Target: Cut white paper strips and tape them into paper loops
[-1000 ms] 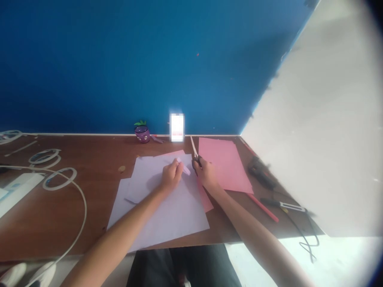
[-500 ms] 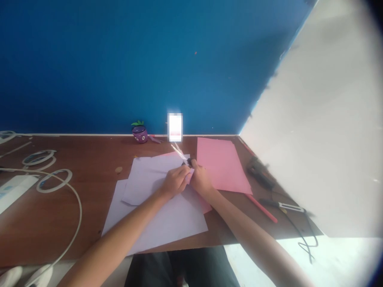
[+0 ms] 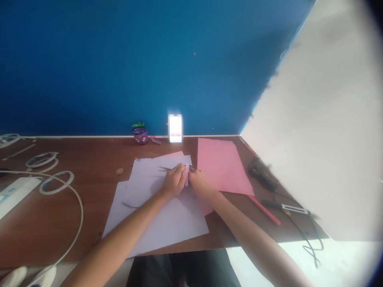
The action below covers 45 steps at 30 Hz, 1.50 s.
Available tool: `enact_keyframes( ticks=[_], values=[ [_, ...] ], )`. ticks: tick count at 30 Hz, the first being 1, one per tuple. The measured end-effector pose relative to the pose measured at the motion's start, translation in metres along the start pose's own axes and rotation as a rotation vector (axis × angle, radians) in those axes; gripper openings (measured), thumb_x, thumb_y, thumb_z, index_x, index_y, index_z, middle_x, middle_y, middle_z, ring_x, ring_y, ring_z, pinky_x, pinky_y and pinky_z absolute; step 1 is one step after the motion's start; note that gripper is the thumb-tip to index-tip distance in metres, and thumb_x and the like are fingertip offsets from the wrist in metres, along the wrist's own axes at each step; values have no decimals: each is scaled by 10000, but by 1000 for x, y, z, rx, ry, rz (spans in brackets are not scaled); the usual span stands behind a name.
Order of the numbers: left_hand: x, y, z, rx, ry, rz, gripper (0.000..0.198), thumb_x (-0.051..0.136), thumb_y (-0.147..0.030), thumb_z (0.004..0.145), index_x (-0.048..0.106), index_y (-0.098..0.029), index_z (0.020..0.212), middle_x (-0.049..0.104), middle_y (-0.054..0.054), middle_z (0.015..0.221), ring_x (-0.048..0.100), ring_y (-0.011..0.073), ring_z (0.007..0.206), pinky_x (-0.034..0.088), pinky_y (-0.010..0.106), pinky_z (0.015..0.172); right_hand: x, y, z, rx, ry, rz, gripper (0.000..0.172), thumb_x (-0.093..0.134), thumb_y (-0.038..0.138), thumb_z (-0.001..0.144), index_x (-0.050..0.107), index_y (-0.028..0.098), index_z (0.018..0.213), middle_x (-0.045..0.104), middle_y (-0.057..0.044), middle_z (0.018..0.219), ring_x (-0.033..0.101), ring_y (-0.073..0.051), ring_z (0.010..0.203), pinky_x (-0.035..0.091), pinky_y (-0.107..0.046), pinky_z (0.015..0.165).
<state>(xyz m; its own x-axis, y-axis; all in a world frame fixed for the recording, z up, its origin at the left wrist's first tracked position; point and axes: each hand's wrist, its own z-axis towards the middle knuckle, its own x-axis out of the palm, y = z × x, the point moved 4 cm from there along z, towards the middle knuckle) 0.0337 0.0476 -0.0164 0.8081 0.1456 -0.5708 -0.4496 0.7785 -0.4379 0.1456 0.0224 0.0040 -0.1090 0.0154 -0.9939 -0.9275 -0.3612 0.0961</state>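
Note:
My left hand (image 3: 174, 180) is closed, pinching a small pale strip of paper (image 3: 187, 177) that stands upright between the two hands. My right hand (image 3: 200, 182) is closed around the dark handles of a pair of scissors (image 3: 164, 168). The scissors point left, and the blades pass behind my left hand, so only the tip shows beyond it. Under both hands lie overlapping white sheets (image 3: 167, 229), with the edge of a pink sheet (image 3: 176, 154) showing at the back. Whether the blades touch the strip is hidden.
Pink sheets (image 3: 224, 165) lie right of my hands, over a red stick (image 3: 265, 210). Further right are a dark tool (image 3: 261, 173) and a black-and-white tool (image 3: 290, 208) with a cord. A purple pot (image 3: 140, 136) and bright screen (image 3: 175, 128) stand by the wall; white cables (image 3: 79, 203) are left.
The scissors have swung from pointing up and away to pointing left behind my left hand. The paper strip has turned upright between my hands. The view has shifted slightly.

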Motion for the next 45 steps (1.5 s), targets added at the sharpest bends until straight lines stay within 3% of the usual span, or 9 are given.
enact_keyframes(
  ticks=[9,14,20,24,27,32,37,41,45],
  values=[
    [-6,10,3,-229,-100,-138,229,343,-274,964,366,-213,744,413,-29,628,415,126,573,332,264,594,6,12,-1,76,-76,-4,278,362,99,926,558,185,1104,651,-79,1062,634,-170,713,420,-265,573],
    [-7,9,5,-273,-106,-155,252,342,-301,966,351,-211,731,413,-33,614,408,121,568,327,263,593,14,23,0,-24,-147,-160,341,383,64,902,558,142,1185,570,-150,1227,606,-213,889,478,-288,656],
    [-12,10,6,-358,-180,-143,311,368,-312,957,327,-208,667,361,-41,567,348,107,535,308,251,542,10,19,-1,-23,-162,-101,201,440,81,897,605,167,973,653,-82,953,578,-164,699,398,-272,597],
    [-14,14,7,-449,-224,-231,373,284,-359,984,323,-213,644,391,-28,543,380,109,517,343,250,524,13,21,0,-141,-227,-23,195,444,134,919,632,182,900,663,-74,923,582,-171,797,352,-262,618],
    [-12,17,10,-477,-185,-272,420,243,-394,994,366,-208,639,437,-21,535,420,107,501,382,249,539,15,14,5,-49,-299,119,202,442,179,916,638,200,872,664,-31,877,573,-142,741,321,-244,589],
    [-8,24,10,-538,-146,-230,400,289,-441,980,498,-192,747,565,-4,595,534,122,532,425,247,577,-9,-34,6,220,-384,334,226,416,245,908,627,189,851,665,-27,821,560,-126,675,327,-220,581],
    [5,19,12,-469,109,-189,409,261,-442,982,472,-197,732,596,-1,638,547,122,532,397,241,576,-35,-136,-11,632,-265,251,318,346,206,902,648,137,973,664,-113,817,589,-182,682,374,-264,595],
    [9,10,13,-316,271,-8,376,274,-409,982,450,-208,717,518,-25,564,492,133,521,324,251,568,-18,-193,-28,908,-211,103,347,366,157,865,620,72,1085,646,-218,1003,616,-288,930,434,-351,756],
    [7,10,11,-327,243,57,479,249,-424,984,436,-201,603,505,-9,514,483,135,508,310,261,572,4,-198,-32,900,-361,-97,469,373,149,859,466,23,1300,373,-289,1418,374,-380,1289,363,-458,946]
  ],
)
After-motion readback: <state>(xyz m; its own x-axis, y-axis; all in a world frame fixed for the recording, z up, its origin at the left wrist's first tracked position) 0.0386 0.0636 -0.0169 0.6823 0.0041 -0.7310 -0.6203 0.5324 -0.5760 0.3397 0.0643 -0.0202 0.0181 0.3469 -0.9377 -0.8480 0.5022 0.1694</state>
